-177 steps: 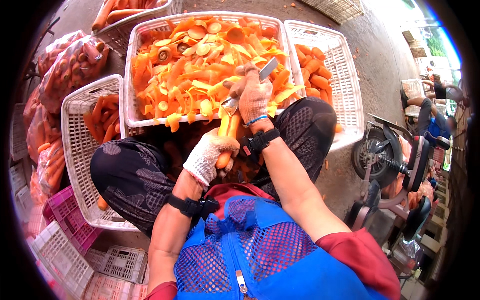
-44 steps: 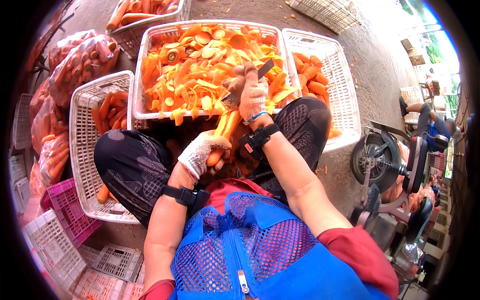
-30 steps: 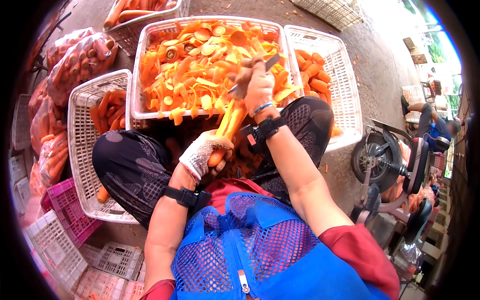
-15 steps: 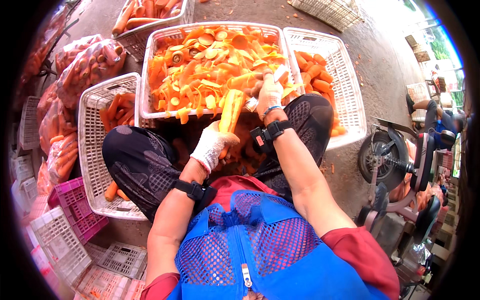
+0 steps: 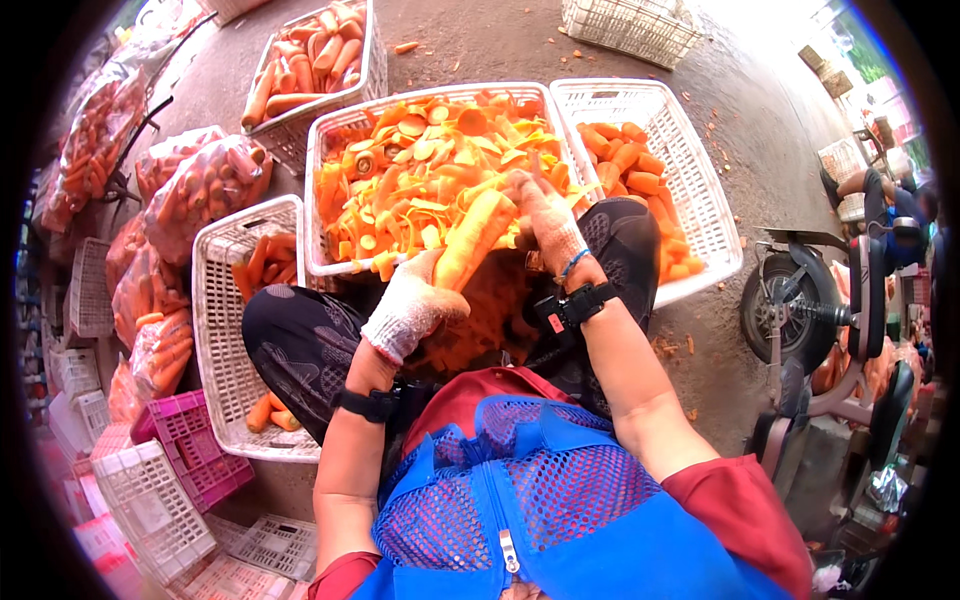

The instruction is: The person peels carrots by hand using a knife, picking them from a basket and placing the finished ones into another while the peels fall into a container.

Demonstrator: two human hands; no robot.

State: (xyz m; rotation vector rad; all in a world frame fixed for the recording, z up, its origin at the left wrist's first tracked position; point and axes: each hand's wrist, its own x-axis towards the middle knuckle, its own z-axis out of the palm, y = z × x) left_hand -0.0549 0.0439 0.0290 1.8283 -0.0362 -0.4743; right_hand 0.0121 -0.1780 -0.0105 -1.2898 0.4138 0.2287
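Long peeled orange carrot (image 5: 472, 238) held slanting over the lap, tip up toward the white crate of orange peelings (image 5: 330, 262).

The gloved left hand (image 5: 412, 308) grips its lower end, fingers wrapped tight; the gloved right hand (image 5: 545, 215) sits at the upper end, fingers curled, contents hidden. White side baskets (image 5: 215, 330) flank both knees; open ground lies right.

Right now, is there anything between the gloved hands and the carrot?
Nothing visible. The left hand grips the carrot at its lower end, and the right hand touches its upper part, over the middle basket.
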